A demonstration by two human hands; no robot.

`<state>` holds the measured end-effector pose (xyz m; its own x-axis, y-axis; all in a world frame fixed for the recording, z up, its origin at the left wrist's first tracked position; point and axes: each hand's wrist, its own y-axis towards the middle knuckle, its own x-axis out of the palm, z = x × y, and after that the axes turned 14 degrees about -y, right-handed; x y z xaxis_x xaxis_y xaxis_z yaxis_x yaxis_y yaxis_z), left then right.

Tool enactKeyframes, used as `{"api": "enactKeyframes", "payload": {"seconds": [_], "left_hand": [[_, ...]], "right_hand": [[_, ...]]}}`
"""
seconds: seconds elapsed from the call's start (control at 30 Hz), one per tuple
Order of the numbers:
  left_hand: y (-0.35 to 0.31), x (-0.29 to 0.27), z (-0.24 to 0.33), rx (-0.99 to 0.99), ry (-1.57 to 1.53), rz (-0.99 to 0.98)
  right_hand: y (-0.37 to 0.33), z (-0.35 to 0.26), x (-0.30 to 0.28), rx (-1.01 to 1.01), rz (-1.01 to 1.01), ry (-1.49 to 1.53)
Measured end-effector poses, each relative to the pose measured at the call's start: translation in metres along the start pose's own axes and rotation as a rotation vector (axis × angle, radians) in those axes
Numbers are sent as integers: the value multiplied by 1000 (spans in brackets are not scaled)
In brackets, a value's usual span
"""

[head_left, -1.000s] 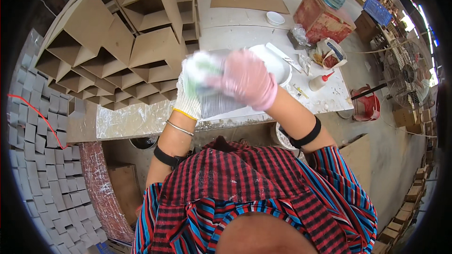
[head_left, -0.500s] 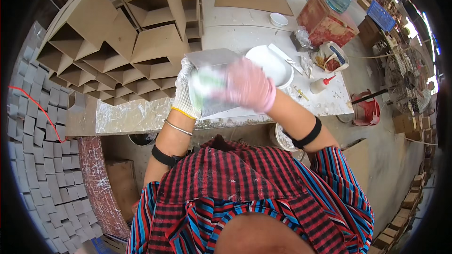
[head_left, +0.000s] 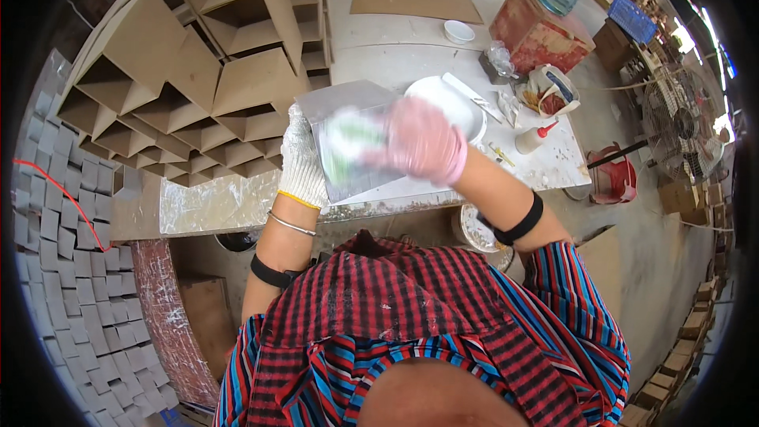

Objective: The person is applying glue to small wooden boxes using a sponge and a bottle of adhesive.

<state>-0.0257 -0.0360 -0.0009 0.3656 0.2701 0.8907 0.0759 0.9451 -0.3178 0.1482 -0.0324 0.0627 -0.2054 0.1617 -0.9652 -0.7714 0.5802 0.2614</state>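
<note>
My left hand (head_left: 300, 166), in a white knit glove with a yellow cuff edge, holds a grey box (head_left: 348, 95) by its left side above the table's front edge. Some of its fingers are hidden behind the box. A pink glove covers my right hand (head_left: 427, 142), which is smeared by motion. Its fingers close on a blurred green-and-white thing (head_left: 349, 142), pressed to the box's near face; its exact kind cannot be made out. Just beyond that hand sits a round white tub (head_left: 476, 122), with a flat white tool (head_left: 466, 93) across its rim.
Stacked brown cardboard boxes (head_left: 261, 83) rise at the left of the table (head_left: 371, 55). Toward the right are a red-tipped squeeze bottle (head_left: 531, 140), an open bag (head_left: 551, 87), a small white bowl (head_left: 458, 32) and a worn red box (head_left: 530, 28). A fan (head_left: 678, 119) stands beyond the table.
The grey box and my left hand have shifted slightly left, and more of the box's near face shows. My right hand stays at the box with the green-and-white thing, still blurred.
</note>
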Motion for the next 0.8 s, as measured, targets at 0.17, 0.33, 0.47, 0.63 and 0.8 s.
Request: {"api": "enactKeyframes", "payload": {"seconds": [0.17, 0.33, 0.47, 0.63, 0.8], "left_hand": [[5, -2, 2, -20, -27, -14], [15, -13, -2, -52, -4, -17], [26, -42, -1, -49, 147, -281], [10, -17, -5, 73, 216, -80], [-16, 8, 3, -514, -37, -146]], "right_hand": [[13, 51, 7, -158, 842, -352], [-21, -2, 5, -125, 107, -138], [-6, 3, -14, -46, 100, 113], [-3, 31, -14, -110, 676, 319], [-6, 14, 24, -387, 447, 317]]}}
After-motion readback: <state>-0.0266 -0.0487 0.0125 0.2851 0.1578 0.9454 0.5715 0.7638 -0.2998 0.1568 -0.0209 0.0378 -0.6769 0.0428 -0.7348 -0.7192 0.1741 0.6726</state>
